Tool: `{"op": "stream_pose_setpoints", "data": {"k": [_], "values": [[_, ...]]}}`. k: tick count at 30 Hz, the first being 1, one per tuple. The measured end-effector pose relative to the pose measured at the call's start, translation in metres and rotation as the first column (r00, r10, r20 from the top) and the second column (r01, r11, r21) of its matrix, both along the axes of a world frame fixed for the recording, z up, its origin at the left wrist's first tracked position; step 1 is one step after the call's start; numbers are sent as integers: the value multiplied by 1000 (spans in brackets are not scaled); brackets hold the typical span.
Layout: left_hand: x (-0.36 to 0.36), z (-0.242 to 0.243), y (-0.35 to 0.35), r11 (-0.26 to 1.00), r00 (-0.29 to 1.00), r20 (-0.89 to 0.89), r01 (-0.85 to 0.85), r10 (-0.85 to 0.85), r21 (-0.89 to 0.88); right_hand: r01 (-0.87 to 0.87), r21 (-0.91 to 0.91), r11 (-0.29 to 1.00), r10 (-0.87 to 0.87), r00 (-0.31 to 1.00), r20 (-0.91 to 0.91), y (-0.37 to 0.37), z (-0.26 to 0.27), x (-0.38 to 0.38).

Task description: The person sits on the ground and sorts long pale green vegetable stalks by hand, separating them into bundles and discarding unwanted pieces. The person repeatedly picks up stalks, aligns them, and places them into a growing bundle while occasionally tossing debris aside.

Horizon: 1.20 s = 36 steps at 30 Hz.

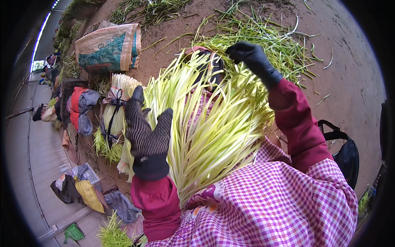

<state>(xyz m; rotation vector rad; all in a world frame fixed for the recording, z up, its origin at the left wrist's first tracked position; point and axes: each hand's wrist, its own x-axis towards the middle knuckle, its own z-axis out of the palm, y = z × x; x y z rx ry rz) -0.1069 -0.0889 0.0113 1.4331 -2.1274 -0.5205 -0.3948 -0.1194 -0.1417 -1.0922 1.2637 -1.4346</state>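
Note:
A large, loose spread of long pale yellow-green leaves, like blanched chives, lies fanned over the lap on a checked purple-and-white apron. My left hand, in a dark knitted glove, is at the left edge of the leaves with thumb and fingers apart and nothing visible in it. My right hand wears a black glove above the far right leaf tips. Its fingers are curled, and whether they pinch anything is hidden. Beside my left hand stands a bundle of the same stalks, tied with dark cord.
Green trimmings are heaped on the earth floor beyond my right hand. A printed woven sack lies at the upper left. Red and grey cloth rests by a dark crate. A black bag is at the right.

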Motion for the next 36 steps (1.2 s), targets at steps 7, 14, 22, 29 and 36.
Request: {"op": "stream_pose_setpoints", "data": {"k": [7, 14, 22, 29, 36], "values": [[-7, 19, 97, 903, 817, 404, 305, -412, 304, 415, 183, 891, -410, 910, -64, 63, -11, -88], [3, -8, 97, 883, 952, 176, 150, -250, 445, 320, 297, 900, -294, 947, -130, 100, -40, -61], [72, 20, 67, 730, 883, -398, 99, 249, 676, 237, 215, 947, -237, 971, -25, 106, -4, -60], [103, -7, 69, 885, 923, -351, 25, 159, 466, 362, 118, 925, -308, 894, -327, 112, 5, -50], [141, -47, 49, 765, 770, -505, 33, 391, 643, 351, -195, 916, -370, 550, -749, 126, 30, -51]]}}
